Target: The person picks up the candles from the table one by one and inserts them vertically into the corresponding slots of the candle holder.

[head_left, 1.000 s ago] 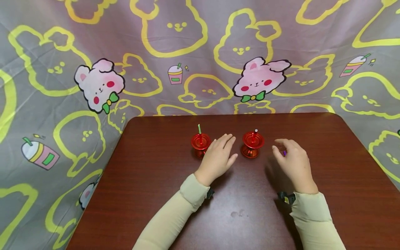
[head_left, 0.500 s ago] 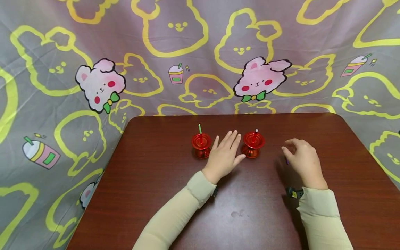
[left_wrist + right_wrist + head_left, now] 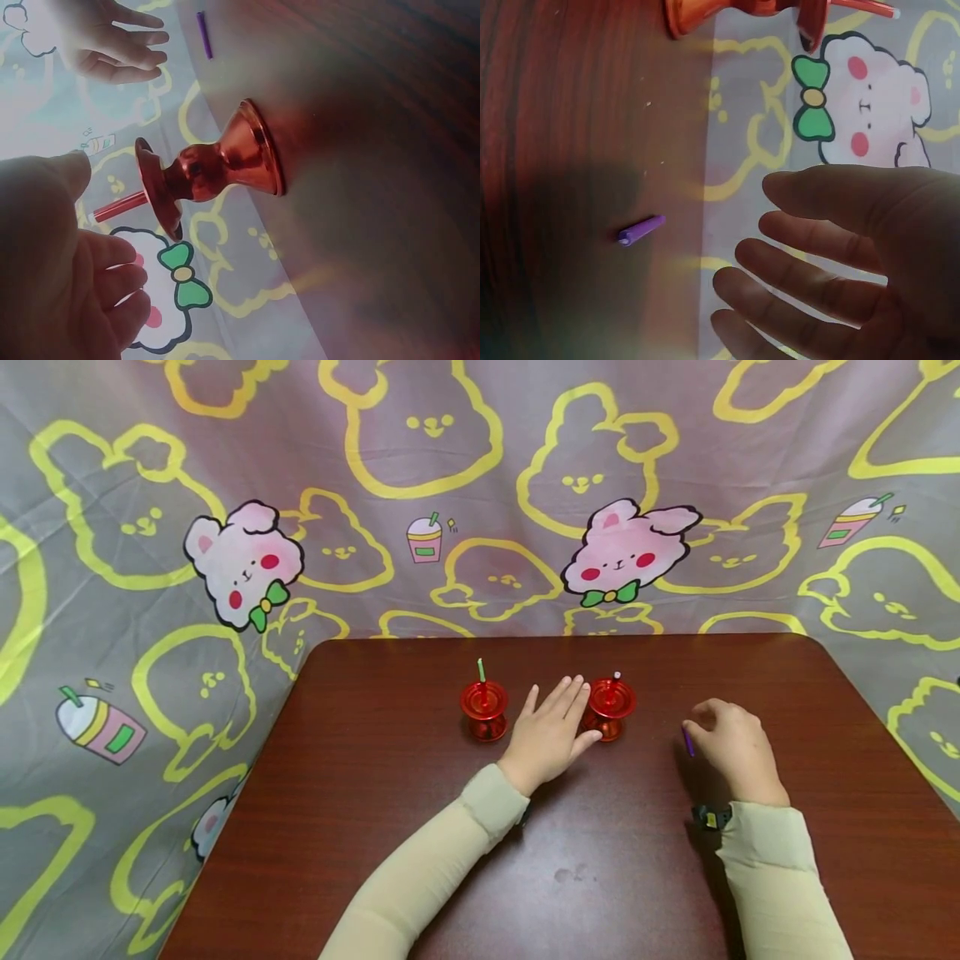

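Observation:
My left hand (image 3: 551, 731) is spread flat, palm down, its fingertips overlapping the left side of the right-hand red candle holder (image 3: 612, 695) in the head view. A slim red stick with a white tip (image 3: 120, 207) rises from that holder's dish. In the left wrist view a gap shows between fingers and holder. My right hand (image 3: 738, 753) hovers with relaxed, slightly bent fingers, holding nothing. Below it on the table lies a short purple stick (image 3: 641, 230), apart from the fingers.
A second red candle holder (image 3: 484, 703) stands to the left of my left hand, with a green-topped stick (image 3: 482, 671) upright in it. The brown wooden table (image 3: 360, 760) ends at the back against a curtain (image 3: 480, 468) printed with cartoon rabbits.
My left hand has moved right, from beside the left candle holder to the right-hand one. My right hand has moved right, and more of the purple stick shows now.

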The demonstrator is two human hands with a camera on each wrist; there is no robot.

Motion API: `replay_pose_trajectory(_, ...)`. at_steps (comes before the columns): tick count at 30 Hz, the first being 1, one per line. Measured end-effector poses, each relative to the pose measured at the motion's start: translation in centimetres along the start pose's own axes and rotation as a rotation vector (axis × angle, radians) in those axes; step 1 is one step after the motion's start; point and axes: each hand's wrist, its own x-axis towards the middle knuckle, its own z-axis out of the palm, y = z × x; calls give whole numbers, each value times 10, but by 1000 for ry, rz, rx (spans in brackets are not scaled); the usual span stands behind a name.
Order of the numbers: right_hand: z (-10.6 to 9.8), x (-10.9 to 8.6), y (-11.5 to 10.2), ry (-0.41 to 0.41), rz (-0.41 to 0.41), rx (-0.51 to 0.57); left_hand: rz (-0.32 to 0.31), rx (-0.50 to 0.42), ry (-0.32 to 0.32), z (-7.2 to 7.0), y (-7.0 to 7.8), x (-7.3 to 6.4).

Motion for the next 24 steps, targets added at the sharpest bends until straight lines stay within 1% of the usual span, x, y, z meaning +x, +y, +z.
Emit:
replay_pose_trajectory(8,3,4,9,-51,46,-8,5,-3,-26,8,2,5)
replay_pose_trajectory(16,7,9,15,-159,110,-17,3,-3,-36,12,3,8)
replay_pose_trajectory(19,9,10,16,-163,119,-23,5,-6,-41,12,4,8)
replay_pose_trajectory(24,11,10,16,-145,133,-28,5,-13,-53,12,4,8)
